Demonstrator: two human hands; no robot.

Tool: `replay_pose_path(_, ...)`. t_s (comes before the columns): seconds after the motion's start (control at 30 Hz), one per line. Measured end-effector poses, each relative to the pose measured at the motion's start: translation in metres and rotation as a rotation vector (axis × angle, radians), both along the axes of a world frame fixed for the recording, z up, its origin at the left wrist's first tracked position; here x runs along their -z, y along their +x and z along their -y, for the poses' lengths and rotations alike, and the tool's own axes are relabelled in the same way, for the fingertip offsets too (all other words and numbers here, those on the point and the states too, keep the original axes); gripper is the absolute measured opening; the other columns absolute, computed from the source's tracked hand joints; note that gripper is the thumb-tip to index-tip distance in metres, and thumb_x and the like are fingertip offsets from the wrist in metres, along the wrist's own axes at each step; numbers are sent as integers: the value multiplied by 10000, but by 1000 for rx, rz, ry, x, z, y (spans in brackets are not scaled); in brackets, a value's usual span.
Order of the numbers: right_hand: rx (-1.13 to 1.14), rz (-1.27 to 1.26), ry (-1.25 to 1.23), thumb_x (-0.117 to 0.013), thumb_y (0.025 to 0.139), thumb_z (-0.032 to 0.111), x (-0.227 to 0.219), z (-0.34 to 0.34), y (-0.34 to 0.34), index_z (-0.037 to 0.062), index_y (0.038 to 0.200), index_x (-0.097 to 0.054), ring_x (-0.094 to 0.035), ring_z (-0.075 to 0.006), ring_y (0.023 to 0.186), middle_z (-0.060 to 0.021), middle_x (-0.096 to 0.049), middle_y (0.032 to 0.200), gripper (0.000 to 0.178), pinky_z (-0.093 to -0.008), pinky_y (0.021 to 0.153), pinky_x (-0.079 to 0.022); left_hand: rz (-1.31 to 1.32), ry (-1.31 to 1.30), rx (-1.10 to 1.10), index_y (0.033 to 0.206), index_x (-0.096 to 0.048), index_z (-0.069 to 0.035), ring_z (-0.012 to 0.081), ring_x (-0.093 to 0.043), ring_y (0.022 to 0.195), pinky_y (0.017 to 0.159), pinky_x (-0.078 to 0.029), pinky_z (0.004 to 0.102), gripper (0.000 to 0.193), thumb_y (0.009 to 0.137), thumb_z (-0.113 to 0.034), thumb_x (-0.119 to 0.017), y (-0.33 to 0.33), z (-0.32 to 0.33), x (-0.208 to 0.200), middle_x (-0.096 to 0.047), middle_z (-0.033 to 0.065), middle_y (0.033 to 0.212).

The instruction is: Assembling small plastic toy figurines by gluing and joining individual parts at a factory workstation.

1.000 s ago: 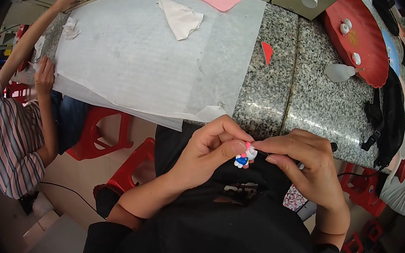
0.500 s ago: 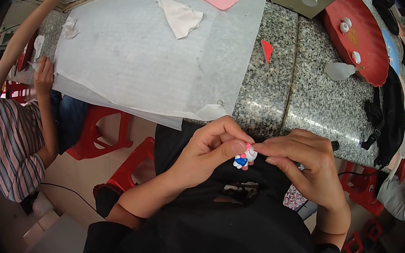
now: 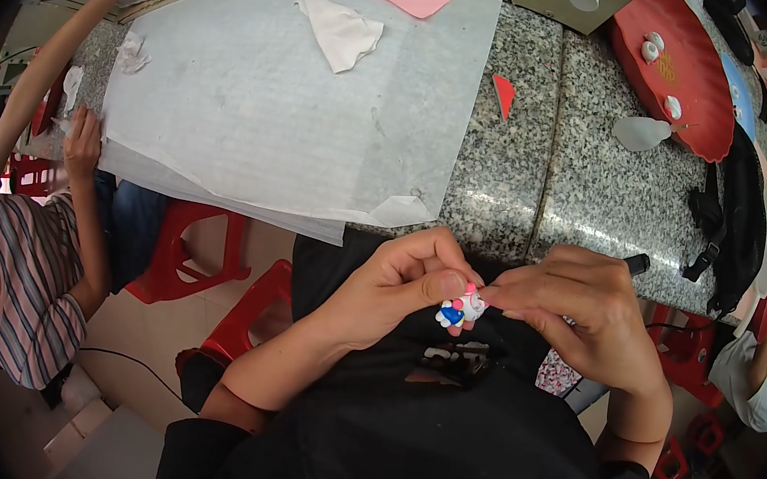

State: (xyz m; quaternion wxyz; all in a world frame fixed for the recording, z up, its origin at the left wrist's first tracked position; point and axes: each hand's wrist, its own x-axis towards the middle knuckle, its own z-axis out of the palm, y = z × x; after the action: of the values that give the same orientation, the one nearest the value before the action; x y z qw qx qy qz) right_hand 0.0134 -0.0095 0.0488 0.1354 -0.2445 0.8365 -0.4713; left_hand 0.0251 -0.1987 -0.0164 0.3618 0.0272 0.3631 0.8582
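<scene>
Figurine (image 3: 452, 315), white with a blue body and pink details, sits between both hands, in front of the black clothing (image 3: 418, 440) and near the edge of the granite counter (image 3: 512, 174). The left hand (image 3: 388, 287) pinches it between thumb and fingers; the right hand (image 3: 582, 303) holds its fingertips narrowly together against the rounded white part, and whether they grip anything small I cannot tell. It looks light, smooth and probably firm, its little projecting pieces liable to break or loosen, so the blue body seems the safest hold. Fingers cover some of it, and finer features are too small to read. At upper left, a co-worker's raised arm (image 3: 66, 57) ends in shadow.
</scene>
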Motion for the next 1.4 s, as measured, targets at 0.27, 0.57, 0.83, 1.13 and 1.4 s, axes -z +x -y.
replay_pose_path(0.27,42,22,-46,-607,644,8,0,-3,0,27,786,-613,-564,-200,594,-78,-613,738,144,-267,531,-416,36,49,3,863,-465,2,116,-546,663,595,-444,231,142,845,-138,-465,1,-1,-1,-562,85,774)
replay_pose_path(0.57,-135,-4,129,-551,715,47,-7,-1,-4,28,763,-523,-540,-242,554,-78,-535,626,59,-313,478,-408,104,180,86,896,-437,-8,142,-546,648,567,-454,249,212,858,-217,-436,2,-1,2,-539,93,764)
replay_pose_path(0.83,-231,-73,99,-560,704,60,-2,-1,-8,40,734,-497,-521,-245,531,-73,-492,599,72,-315,456,-393,174,269,157,883,-410,-25,151,-546,647,565,-455,253,206,862,-229,-426,3,-1,9,-531,94,745)
replay_pose_path(1.13,-223,-260,199,-544,663,73,2,0,-4,57,745,-460,-517,-191,530,-41,-451,589,119,-305,425,-393,189,117,81,888,-406,-36,139,-520,653,570,-432,242,188,870,-223,-409,7,-4,-3,-517,73,770)
replay_pose_path(1.4,-239,-303,236,-589,624,48,4,5,0,50,709,-485,-483,-194,496,-48,-441,571,135,-304,413,-367,-4,-260,-88,832,-437,-38,47,-389,577,525,-347,190,221,901,-210,-318,15,-10,-15,-442,1,699)
